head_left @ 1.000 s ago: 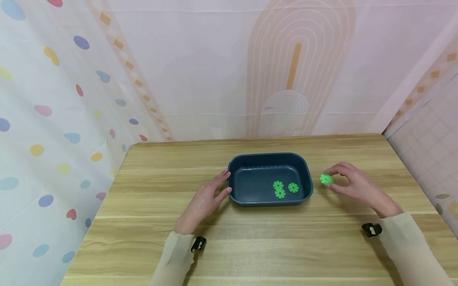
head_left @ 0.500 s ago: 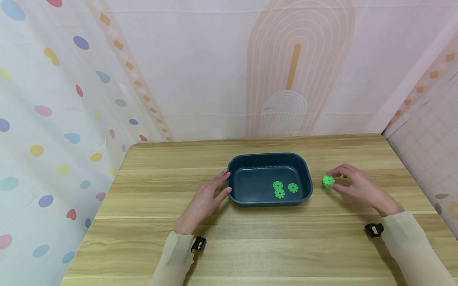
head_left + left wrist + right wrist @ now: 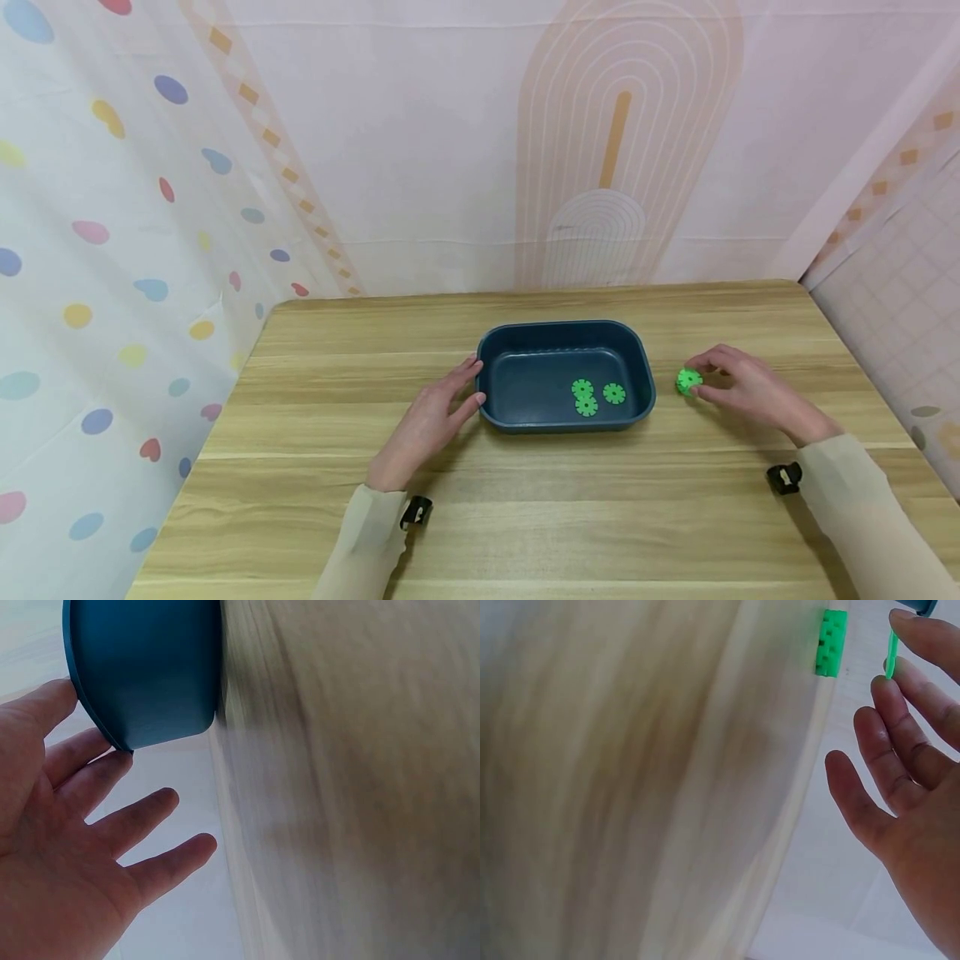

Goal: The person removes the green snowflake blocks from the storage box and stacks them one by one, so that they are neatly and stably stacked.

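Along the bottom of the head view, a pale left sleeve [image 3: 362, 542] enters left of centre and a matching right sleeve [image 3: 855, 504] at lower right, with a small black fitting [image 3: 416, 512] beside the left cuff and a black clip [image 3: 784, 478] beside the right one. The left hand [image 3: 423, 425], just below and left of the frame's middle, rests its fingertips against the left rim of a dark blue basin [image 3: 551, 427]; its grip is released, the fingers extended and spread (two of them stand clear of the rim in the left wrist view). Right of the basin, the right hand [image 3: 750, 392] has its grip on a green disc [image 3: 892, 654], pinched between thumb and fingertips. In the upper right of the right wrist view that disc shows edge-on, with a gap between it and a short green stack [image 3: 831, 643] on the counter [image 3: 525, 533]. Inside the basin, toward its lower right, lie two touching green discs [image 3: 587, 405] and a lone notched disc [image 3: 614, 393] beside them. Beyond the counter hang a pale arch-patterned sheet [image 3: 412, 150] and, at far left, a dotted sheet [image 3: 112, 333].
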`<control>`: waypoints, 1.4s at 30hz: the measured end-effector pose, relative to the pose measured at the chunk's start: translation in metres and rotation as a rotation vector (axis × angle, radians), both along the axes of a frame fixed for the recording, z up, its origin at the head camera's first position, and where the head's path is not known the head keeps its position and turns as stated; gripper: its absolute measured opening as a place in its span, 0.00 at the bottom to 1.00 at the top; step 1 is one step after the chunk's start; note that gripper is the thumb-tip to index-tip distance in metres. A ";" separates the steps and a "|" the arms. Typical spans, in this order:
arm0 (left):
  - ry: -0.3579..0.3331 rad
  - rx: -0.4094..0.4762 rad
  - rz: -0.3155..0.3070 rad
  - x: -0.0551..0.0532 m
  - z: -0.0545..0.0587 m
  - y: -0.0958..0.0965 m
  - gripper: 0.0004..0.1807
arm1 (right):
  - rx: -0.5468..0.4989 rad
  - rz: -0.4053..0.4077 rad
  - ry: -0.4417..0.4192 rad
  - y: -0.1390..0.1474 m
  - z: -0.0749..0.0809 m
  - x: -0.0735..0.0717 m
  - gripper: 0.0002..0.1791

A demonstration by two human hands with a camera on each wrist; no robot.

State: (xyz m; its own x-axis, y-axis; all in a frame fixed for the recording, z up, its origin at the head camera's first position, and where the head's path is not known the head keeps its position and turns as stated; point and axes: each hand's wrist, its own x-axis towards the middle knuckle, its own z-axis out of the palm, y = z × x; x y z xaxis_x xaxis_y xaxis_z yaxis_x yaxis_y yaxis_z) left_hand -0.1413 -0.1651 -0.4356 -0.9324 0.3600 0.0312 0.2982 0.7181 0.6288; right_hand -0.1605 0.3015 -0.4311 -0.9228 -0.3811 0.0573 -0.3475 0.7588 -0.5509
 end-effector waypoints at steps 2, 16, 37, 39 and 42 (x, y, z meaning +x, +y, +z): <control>0.003 -0.001 -0.003 0.000 0.000 0.000 0.31 | 0.003 0.009 -0.008 0.001 -0.001 -0.001 0.17; 0.008 -0.004 -0.004 0.000 -0.001 -0.001 0.30 | 0.029 0.051 -0.040 0.002 -0.003 -0.009 0.16; 0.044 0.011 -0.027 -0.001 -0.001 -0.001 0.30 | 0.028 0.062 -0.097 0.004 -0.003 -0.014 0.15; 0.042 0.010 -0.025 0.000 -0.001 -0.001 0.30 | 0.032 0.063 -0.097 0.004 -0.003 -0.014 0.15; 0.042 0.007 -0.024 0.000 -0.001 -0.001 0.30 | 0.036 0.067 -0.094 0.004 -0.002 -0.014 0.14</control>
